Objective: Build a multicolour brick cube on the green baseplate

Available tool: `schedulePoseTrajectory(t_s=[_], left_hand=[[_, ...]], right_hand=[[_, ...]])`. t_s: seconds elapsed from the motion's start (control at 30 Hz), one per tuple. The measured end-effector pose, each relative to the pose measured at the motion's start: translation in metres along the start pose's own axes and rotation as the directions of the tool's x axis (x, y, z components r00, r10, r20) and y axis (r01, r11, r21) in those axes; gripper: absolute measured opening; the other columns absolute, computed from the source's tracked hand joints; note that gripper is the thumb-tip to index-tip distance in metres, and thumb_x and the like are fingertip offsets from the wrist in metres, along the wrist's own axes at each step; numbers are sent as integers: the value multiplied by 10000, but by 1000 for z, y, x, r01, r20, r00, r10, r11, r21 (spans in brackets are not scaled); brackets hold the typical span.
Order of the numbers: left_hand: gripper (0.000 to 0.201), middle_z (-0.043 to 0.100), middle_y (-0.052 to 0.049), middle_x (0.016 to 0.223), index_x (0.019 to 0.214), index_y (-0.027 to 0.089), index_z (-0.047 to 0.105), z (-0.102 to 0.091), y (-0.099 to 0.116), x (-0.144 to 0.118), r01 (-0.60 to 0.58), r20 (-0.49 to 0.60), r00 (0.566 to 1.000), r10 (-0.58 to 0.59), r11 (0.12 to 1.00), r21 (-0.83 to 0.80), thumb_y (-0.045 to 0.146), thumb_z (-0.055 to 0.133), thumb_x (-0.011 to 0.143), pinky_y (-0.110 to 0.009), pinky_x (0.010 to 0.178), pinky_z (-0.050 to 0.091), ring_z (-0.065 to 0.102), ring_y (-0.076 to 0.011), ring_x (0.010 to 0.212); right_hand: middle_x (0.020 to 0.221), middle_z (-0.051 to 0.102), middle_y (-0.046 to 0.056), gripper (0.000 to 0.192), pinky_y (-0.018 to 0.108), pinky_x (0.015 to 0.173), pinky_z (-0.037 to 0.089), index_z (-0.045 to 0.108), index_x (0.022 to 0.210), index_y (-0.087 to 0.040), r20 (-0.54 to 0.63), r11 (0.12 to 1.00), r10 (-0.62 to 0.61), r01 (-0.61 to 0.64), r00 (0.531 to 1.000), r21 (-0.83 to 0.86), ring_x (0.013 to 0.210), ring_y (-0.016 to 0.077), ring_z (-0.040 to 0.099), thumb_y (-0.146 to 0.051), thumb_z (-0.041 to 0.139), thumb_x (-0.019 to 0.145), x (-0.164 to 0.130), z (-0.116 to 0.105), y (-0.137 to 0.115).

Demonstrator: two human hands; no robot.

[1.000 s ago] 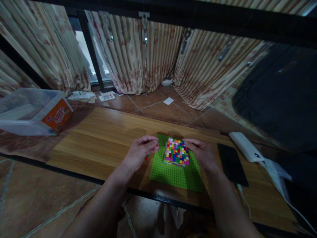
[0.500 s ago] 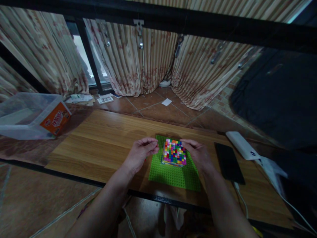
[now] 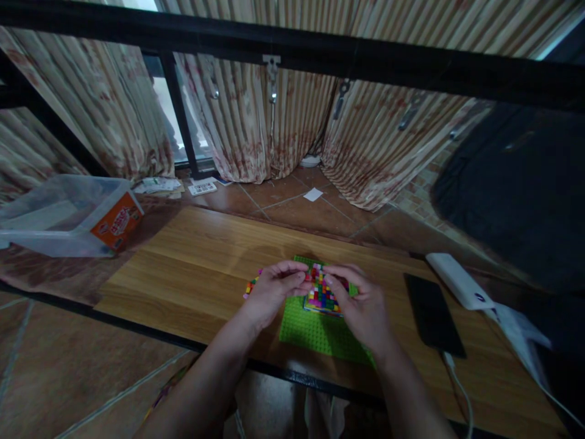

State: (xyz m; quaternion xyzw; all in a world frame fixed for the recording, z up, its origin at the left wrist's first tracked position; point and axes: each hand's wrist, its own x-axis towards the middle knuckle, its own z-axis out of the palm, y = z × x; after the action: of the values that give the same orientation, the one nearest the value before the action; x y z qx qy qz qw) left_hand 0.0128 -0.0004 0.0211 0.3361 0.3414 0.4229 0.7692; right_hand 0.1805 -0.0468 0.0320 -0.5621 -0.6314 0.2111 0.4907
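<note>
A block of many small multicoloured building bricks (image 3: pixel 322 299) stands on a green studded baseplate (image 3: pixel 320 335). My left hand (image 3: pixel 274 289) is at the block's left side, thumb and fingers pinched on what looks like a small red brick (image 3: pixel 308 277). Over the block's right part, my right hand (image 3: pixel 361 302) curls with thumb and forefinger close together; what lies between them is too small to make out. Both hands partly cover the block. Loose coloured bricks (image 3: pixel 250 286) show on the table just behind my left hand.
A black phone (image 3: pixel 433 314) with a cable lies right of the baseplate, beside a white power bank (image 3: pixel 459 280). Left of the wooden table (image 3: pixel 183 274) is a clear plastic bin (image 3: pixel 68 225) with an orange label. A dark bar (image 3: pixel 292 39) crosses the upper view.
My hands have come closer together over the block, now covering more of it. The loose bricks behind my left hand have come into sight. The camera view has shifted slightly.
</note>
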Motion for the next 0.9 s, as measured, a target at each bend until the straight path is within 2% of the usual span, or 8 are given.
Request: schedulePoseTrajectory(t_s=[0.13,0.27,0.47,0.6,0.67,0.8,0.83,0.9], left_hand=[[290,695,-25,738,870,131,705,2,-1,-1,20,32,999,-21,999,26,245,824,632,-250,677,522,643,-105,635],[300,697,-20,762,852,141,712,3,-3,-1,-4,26,1000,3,999,40,256,840,606,-220,618,490,622,-97,638],[330,685,-19,693,851,134,720,7,-2,0,-14,58,998,10,998,57,279,852,586,-204,563,434,564,-76,563],[369,689,-36,728,876,129,716,13,-3,-1,11,69,998,-15,999,52,307,852,583,-237,616,466,598,-103,609],[351,688,-43,746,863,123,710,13,-2,-1,21,42,999,-24,998,55,335,833,612,-245,638,477,604,-104,620],[318,667,-31,718,828,114,699,8,3,0,-15,-69,997,21,996,88,356,803,650,-214,600,452,580,-82,585],[316,666,-30,716,827,115,698,6,5,0,-21,-94,995,30,995,96,350,805,645,-211,594,448,576,-80,582],[316,667,-32,713,822,117,696,2,8,1,-20,-139,990,36,993,112,339,813,629,-210,593,447,577,-83,586]], right_hand=[[1005,667,49,169,334,841,483,704,1010,-261,96,994,-91,96,991,-51,955,198,619,-278,586,890,-3,8,-2],[915,668,36,119,327,803,475,706,939,-258,135,991,-101,111,986,-73,889,193,615,-267,600,885,-3,9,-3],[866,658,17,120,274,711,469,703,917,-253,150,999,-24,18,988,42,788,161,602,-253,589,880,-4,10,-17],[774,652,1,103,254,655,458,699,817,-229,160,995,56,-68,986,68,704,148,586,-276,613,851,-4,3,-16],[784,675,8,105,265,665,471,701,814,-221,97,990,112,-119,989,73,708,159,603,-302,634,827,-2,-7,-9],[818,717,37,171,315,709,508,706,831,-209,-193,977,209,-197,959,78,752,202,649,-367,672,772,4,-35,17],[827,725,46,182,329,719,512,710,833,-207,-234,976,217,-210,948,56,773,216,658,-372,671,765,5,-41,24],[832,733,54,192,350,734,516,718,825,-209,-241,971,231,-239,943,-3,790,233,669,-380,659,759,7,-46,36]])
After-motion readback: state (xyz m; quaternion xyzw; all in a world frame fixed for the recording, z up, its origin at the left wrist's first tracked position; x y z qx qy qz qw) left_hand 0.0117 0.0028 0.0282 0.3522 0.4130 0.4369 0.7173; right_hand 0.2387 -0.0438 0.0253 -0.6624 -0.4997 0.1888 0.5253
